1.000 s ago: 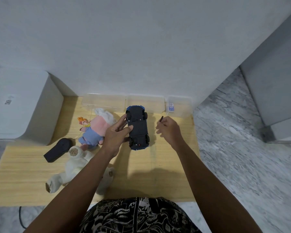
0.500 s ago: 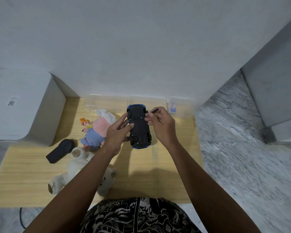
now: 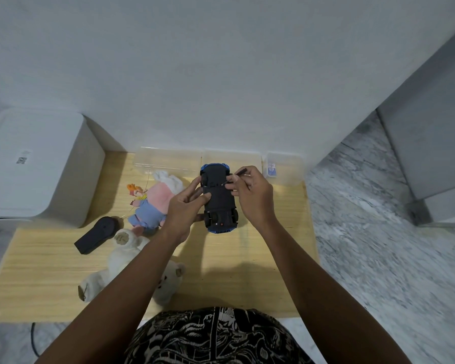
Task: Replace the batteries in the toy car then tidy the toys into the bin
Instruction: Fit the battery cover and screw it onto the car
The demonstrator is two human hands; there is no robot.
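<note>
Left hand (image 3: 184, 206) gripping toy car (image 3: 219, 198) belly-up, steadying it; right hand (image 3: 252, 193) pinching screwdriver (image 3: 237, 173), tip reaching car's underside, prob. batt. cover screw.

Single head-worn view, looking steeply down and forward, close over the hands (image 3: 221, 198) and table (image 3: 247, 258), facing a wall (image 3: 221, 74).

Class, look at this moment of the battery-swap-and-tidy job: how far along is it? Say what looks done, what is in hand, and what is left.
Done: the toy car lies belly-up on the wooden board. In hand: the left hand steadies it while the right hand puts a small screwdriver to its underside. Left: the battery swap itself, then tidying the pink plush, white teddy and black remote, all on the board.
</note>
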